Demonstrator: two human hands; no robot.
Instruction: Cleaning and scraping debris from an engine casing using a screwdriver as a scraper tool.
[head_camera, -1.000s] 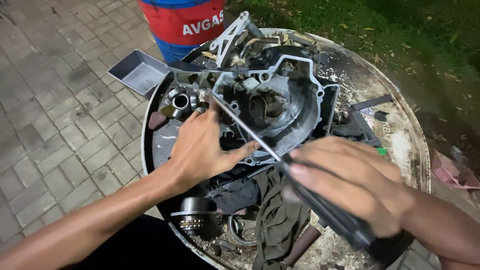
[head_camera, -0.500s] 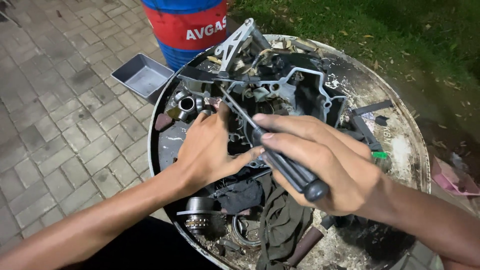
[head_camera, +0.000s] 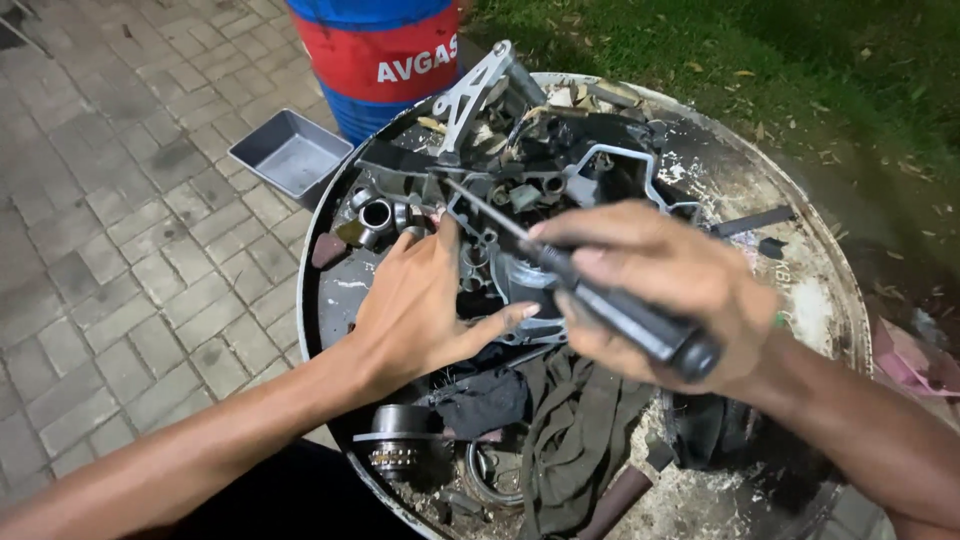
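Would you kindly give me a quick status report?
Right hand grips black-handled screwdriver, tip on grey metal engine casing. Left hand steadies casing. Dark rag nearby.

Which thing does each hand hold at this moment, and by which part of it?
The right hand holds a screwdriver by its black handle, the metal shaft pointing away. The left hand grips nothing; it rests open on the engine casing.
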